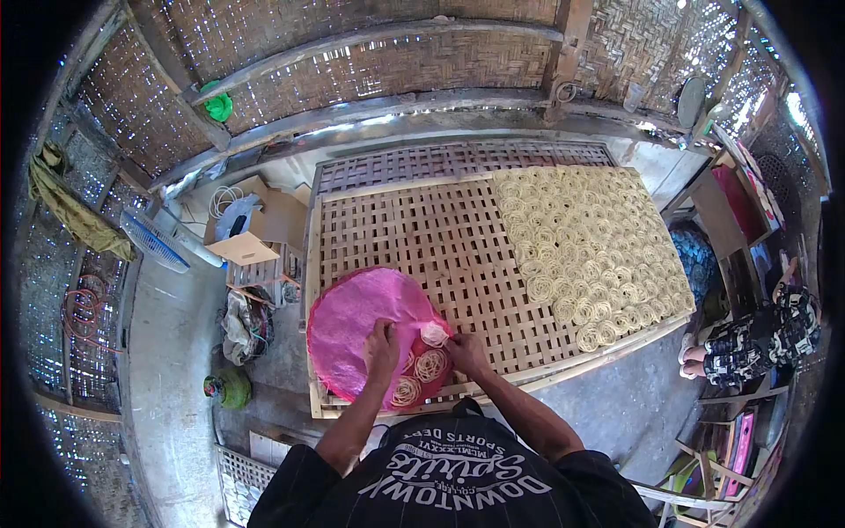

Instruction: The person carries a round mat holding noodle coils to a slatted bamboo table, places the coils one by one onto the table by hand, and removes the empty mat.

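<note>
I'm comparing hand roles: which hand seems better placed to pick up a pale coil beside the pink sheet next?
Probably the right hand: it is right beside the pale coils, while the left hand is at the pink sheet.

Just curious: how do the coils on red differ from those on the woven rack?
The coils on red are few, with the red surface showing between them; the rack coils are many and packed close. The coils on red lie further left; the rack coils cover the woven rack at right. Both are coiled pale strands.

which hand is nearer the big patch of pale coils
Right. The right hand is left of the patch of coils; the left hand is farther left, at the pink sheet.
</note>
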Demonstrator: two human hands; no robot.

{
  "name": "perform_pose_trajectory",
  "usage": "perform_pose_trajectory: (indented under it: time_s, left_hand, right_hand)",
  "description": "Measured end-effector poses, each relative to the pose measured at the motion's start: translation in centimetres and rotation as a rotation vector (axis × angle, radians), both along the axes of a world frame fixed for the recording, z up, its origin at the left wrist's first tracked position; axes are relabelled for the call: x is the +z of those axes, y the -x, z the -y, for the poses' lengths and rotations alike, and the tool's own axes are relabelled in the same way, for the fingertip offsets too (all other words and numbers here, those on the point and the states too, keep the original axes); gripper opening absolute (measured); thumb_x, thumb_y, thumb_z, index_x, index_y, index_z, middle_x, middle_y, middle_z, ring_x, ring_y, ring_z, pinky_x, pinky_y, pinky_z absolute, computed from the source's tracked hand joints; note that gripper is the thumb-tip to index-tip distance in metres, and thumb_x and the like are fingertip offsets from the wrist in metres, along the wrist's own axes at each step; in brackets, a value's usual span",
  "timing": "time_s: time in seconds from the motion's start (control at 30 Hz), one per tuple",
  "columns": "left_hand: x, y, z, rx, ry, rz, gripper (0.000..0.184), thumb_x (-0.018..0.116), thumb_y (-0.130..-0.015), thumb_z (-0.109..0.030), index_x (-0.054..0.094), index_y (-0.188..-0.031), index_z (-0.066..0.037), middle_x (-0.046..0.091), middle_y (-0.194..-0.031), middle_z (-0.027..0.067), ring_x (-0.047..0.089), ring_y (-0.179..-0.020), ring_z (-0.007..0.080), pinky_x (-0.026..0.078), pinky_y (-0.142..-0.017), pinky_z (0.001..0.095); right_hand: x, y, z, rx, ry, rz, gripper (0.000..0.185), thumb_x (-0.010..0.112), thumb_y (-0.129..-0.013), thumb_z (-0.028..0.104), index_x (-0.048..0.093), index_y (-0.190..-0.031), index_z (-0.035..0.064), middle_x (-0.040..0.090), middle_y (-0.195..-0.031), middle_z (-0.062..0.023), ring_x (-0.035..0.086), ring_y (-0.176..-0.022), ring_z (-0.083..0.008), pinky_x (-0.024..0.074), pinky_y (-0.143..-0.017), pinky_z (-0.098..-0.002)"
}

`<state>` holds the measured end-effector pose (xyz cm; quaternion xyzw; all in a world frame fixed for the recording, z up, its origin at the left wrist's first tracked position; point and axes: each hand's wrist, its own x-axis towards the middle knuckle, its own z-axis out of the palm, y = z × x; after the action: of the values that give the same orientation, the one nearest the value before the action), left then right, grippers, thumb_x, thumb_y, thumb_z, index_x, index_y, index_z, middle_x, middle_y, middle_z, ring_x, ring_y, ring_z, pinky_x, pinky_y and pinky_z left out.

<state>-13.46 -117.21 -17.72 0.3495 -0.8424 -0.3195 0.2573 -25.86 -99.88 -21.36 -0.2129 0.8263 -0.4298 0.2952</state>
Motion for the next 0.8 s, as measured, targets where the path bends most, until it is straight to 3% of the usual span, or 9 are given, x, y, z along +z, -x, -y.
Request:
perform_pose_trajectory:
  time_s: [0.23,0.53,0.63,0.67,0.77,0.8]
  left_hand:
    - [3.5,-0.5,7.4,0.024,0.148,0.111,0.01,0.052,-0.098,-0.019,0.057,-0.103,-0.012,0.068,-0.08,0.0178,0.065,-0.07,0.0405,0.05,-0.058,0.0518]
    - [10.6,-0.5,16.0,0.071,0.345,-0.086,0.014,0.054,-0.097,-0.017,0.057,-0.105,-0.007,0.065,-0.074,0.0181,0.065,-0.068,0.0404,0.051,-0.06,0.0478]
    - [13.7,-1.1,16.7,0.129,0.349,-0.191,0.016,0.054,-0.097,-0.017,0.058,-0.106,-0.005,0.065,-0.077,0.02,0.066,-0.072,0.0396,0.05,-0.063,0.046]
    - [15.2,-1.6,16.1,0.161,0.202,-0.186,0.015,0.053,-0.098,-0.015,0.059,-0.104,-0.003,0.065,-0.081,0.0205,0.065,-0.074,0.0356,0.049,-0.065,0.0428]
    - [17.9,-2.6,15.9,0.206,0.309,-0.298,0.016,0.051,-0.099,-0.014,0.058,-0.103,-0.001,0.063,-0.083,0.0167,0.062,-0.073,0.027,0.048,-0.069,0.0371]
    - [18.9,-2.8,15.8,0.238,0.239,-0.342,0.017,0.05,-0.101,-0.014,0.058,-0.102,0.001,0.061,-0.083,0.0093,0.055,-0.074,0.0176,0.046,-0.071,0.0323]
  right_hand:
    - [1.3,0.5,-0.1,-0.005,-0.073,0.118,0.034,0.065,-0.087,0.029,0.072,-0.097,-0.003,0.068,-0.069,-0.0158,0.066,-0.061,-0.0197,0.0513,-0.058,-0.0373]
    - [0.7,0.6,-0.1,-0.033,0.011,0.132,0.034,0.068,-0.085,0.027,0.072,-0.101,-0.002,0.07,-0.073,-0.0168,0.068,-0.067,-0.0194,0.0517,-0.062,-0.0356]
    - [0.9,0.6,-0.1,-0.021,-0.032,0.019,0.033,0.068,-0.085,0.028,0.073,-0.1,-0.0013,0.07,-0.073,-0.0168,0.067,-0.067,-0.018,0.0515,-0.063,-0.0357]
    - [0.9,0.6,-0.3,-0.028,-0.026,0.028,0.033,0.068,-0.085,0.028,0.073,-0.1,-0.0012,0.07,-0.073,-0.0171,0.067,-0.067,-0.0185,0.0515,-0.063,-0.0362]
    - [0.8,0.5,-0.3,-0.044,-0.015,0.048,0.035,0.068,-0.085,0.03,0.073,-0.099,-0.0011,0.07,-0.074,-0.0183,0.068,-0.068,-0.0207,0.0517,-0.064,-0.0372]
    - [-0.2,0.6,-0.3,-0.045,-0.018,0.05,0.035,0.068,-0.085,0.031,0.073,-0.1,-0.0011,0.07,-0.074,-0.0188,0.069,-0.068,-0.0218,0.0518,-0.064,-0.0374]
